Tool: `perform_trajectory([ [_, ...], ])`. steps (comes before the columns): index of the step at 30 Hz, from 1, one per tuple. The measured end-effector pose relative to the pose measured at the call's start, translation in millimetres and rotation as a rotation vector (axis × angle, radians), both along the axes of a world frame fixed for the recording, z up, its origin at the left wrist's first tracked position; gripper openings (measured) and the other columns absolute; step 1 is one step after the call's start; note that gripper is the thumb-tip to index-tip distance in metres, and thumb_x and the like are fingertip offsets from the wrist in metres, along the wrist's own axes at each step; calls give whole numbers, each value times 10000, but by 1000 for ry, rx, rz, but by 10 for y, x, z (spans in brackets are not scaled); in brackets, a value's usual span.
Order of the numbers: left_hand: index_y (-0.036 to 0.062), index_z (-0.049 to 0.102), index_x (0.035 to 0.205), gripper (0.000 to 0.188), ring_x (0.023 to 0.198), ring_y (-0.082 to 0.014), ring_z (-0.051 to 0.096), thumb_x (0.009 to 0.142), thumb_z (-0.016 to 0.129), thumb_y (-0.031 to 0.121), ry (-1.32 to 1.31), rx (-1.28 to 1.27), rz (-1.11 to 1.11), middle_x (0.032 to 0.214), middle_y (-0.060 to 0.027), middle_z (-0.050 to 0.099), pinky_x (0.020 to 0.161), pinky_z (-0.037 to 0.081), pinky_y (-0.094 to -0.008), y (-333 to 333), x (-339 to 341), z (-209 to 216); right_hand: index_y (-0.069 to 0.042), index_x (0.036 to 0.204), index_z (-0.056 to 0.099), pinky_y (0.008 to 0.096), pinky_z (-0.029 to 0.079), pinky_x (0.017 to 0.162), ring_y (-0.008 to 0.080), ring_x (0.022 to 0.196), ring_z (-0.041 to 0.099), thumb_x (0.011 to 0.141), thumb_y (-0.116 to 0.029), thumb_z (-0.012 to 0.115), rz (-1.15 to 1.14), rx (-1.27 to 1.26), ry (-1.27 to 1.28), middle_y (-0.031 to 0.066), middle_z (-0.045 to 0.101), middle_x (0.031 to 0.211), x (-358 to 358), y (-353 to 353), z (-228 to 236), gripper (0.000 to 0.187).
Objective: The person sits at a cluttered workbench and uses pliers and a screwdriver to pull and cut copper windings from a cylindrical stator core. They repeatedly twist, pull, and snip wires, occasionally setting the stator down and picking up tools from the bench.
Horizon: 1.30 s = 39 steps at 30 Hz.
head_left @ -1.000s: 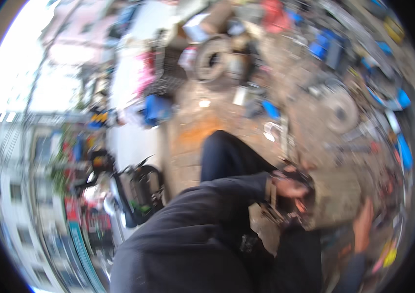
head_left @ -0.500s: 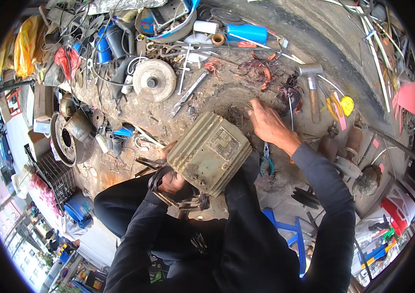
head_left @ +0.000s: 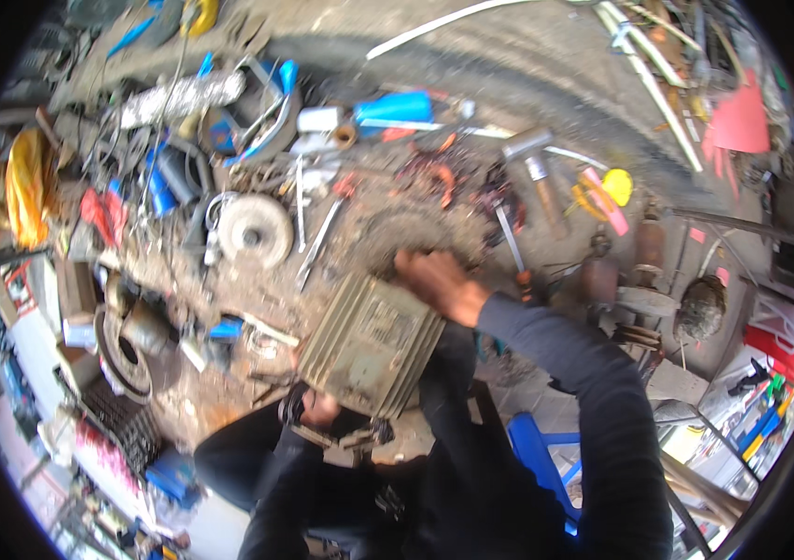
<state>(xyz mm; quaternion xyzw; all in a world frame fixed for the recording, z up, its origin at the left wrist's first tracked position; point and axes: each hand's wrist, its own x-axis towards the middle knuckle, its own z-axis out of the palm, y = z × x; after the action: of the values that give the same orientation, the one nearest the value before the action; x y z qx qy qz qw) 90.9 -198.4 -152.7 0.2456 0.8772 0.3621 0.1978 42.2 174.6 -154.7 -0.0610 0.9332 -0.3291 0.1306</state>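
A grey-green ribbed electric motor housing with a plate on its upper face rests tilted at my lap. My left hand grips its near left end, where wires and brown strips hang; the housing hides part of the fingers. At the far right corner, my right hand is closed with curled fingers, close against the housing. Blur hides what, if anything, it holds. Beyond it lie reddish copper wire scraps. A screwdriver with an orange handle and a hammer lie to the right.
A round stone-coloured wheel and a chisel-like metal bar lie on the dirty ground at the left. Rusty metal parts stand at the right. A blue stool frame is near my right leg.
The view has shifted, so the surroundings sit differently. My right hand has come from apart on the right to the housing's far corner. My left hand keeps its grip.
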Motion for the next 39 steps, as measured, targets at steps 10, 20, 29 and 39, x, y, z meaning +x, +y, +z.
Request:
perform_trajectory([
  [10, -33, 468, 1471, 689, 1155, -418, 608, 933, 662, 352, 239, -180, -183, 1354, -244, 590, 964, 472, -524, -302, 87, -120, 93, 1121, 607, 561, 529, 761, 484, 871, 696, 978, -267, 612, -220, -245, -130, 328, 678, 876, 99, 122, -10, 387],
  [20, -26, 462, 1482, 677, 1095, -428, 648, 922, 676, 290, 377, -253, -241, 1336, -245, 621, 901, 508, -532, -394, 116, -263, -1, 1208, 592, 325, 437, 516, 127, 605, 507, 1058, -288, 565, -604, -475, -481, 28, 581, 810, 204, 805, 671, 325],
  [29, -19, 456, 1492, 674, 1042, -437, 685, 913, 689, 234, 450, -283, -266, 1319, -246, 649, 845, 539, -540, -423, 84, -351, 51, 1113, 558, 601, 561, 759, 546, 844, 693, 1006, -191, 544, -886, 347, 231, 353, 697, 903, -803, 2446, 1852, 265],
  [39, -30, 465, 1484, 666, 960, -452, 718, 883, 682, 157, 534, -281, -276, 1260, -253, 692, 759, 557, -557, -531, 117, -380, 83, 1180, 605, 552, 573, 895, 509, 1038, 696, 916, -139, 644, -847, 618, 237, 357, 674, 1129, -1129, 2853, 1701, 347],
])
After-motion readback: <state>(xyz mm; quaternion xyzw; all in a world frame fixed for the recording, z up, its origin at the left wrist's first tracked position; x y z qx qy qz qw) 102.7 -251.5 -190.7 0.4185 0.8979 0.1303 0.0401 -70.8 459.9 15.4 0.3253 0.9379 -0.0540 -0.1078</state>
